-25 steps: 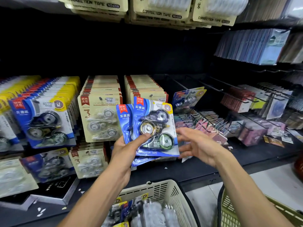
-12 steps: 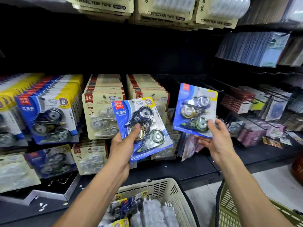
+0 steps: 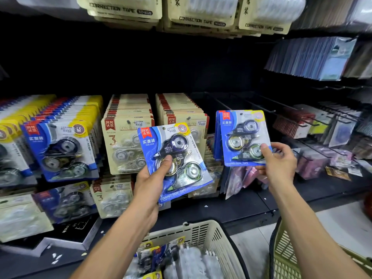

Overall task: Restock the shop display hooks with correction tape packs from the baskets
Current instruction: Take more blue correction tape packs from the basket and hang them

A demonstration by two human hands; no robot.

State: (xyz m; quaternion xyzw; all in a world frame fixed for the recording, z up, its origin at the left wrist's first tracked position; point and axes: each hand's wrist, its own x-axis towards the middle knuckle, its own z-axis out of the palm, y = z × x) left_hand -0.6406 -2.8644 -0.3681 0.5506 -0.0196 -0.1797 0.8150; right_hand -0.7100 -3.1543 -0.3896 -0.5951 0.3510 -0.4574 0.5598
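My left hand [image 3: 153, 178] grips a blue correction tape pack [image 3: 177, 150], tilted, thumb pressed on its blister, in front of the beige packs. My right hand [image 3: 278, 164] pinches the lower right corner of a second blue pack [image 3: 241, 135], held upright at a black display hook [image 3: 259, 106] right of the beige rows. Another blue pack edge shows just behind it on its left. A cream basket [image 3: 203, 234] below holds more packs.
Hooks at left carry blue and yellow packs [image 3: 60, 150] and beige three-packs [image 3: 124, 146]. More beige packs hang overhead. Several bare black hooks [image 3: 302, 113] and small pink items lie to the right. A green basket [image 3: 281, 256] stands at the bottom right.
My right hand took one blue pack off the stack in my left hand and carried it right and up to the hook. My left hand lowered slightly with the remaining pack.
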